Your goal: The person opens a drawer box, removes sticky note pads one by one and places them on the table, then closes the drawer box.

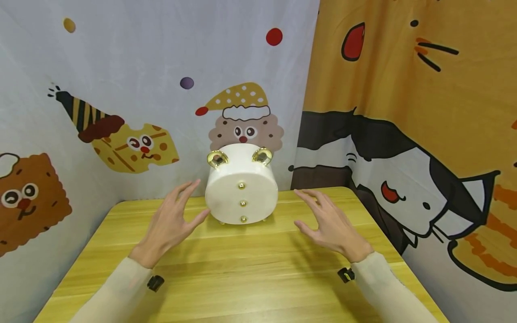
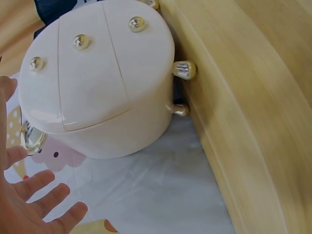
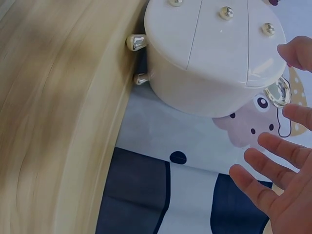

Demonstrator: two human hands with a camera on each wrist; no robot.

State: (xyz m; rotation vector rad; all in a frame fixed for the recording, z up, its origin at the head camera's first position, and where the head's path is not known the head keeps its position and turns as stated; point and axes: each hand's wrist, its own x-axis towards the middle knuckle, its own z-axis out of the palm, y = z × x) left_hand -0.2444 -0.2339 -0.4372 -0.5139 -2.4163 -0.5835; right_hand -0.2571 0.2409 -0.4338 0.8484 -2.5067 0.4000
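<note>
A glossy white box (image 1: 226, 197) with rounded sides stands upright at the table's back edge. Down its front run three gold knobs, and thin seams divide that face into drawers, as the left wrist view shows. Two gold ear-shaped rings sit on top, and short gold feet (image 2: 184, 70) hold it off the wood. My left hand (image 1: 169, 220) reaches toward its left side, fingers spread, holding nothing. On the other side my right hand (image 1: 329, 222) is held likewise, fingers apart. In the right wrist view its fingers (image 3: 282, 148) appear beside the box with nothing between them.
The box stands on a yellow wood-grain table (image 1: 242, 273). Right behind the table hangs a pale cloth (image 1: 153, 54) printed with cartoon food, and an orange cloth (image 1: 392, 85) with cartoon cats covers the right side. Small dark devices (image 1: 155, 283) are worn at the wrists.
</note>
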